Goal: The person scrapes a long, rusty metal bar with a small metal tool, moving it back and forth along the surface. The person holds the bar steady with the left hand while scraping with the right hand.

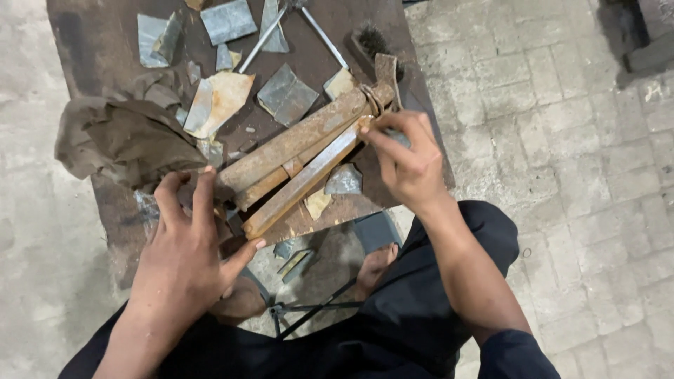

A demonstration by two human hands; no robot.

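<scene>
The counter [105, 42] is crowded with metal scraps [284, 95], a crumpled cloth [126, 140] at left and a brush [372, 42] behind the rusty bars [295, 154]; open passage is left over the paved floor [562, 140] at right.

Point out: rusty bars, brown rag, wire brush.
rusty bars [295, 140], head view, middle of the upper bar.
brown rag [123, 140], head view, centre of its folds.
wire brush [372, 41], head view, bristles.

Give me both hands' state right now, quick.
Left hand: fingers spread, pressing the near end of the rusty bars.
Right hand: pinched shut at the bars' far end.
</scene>
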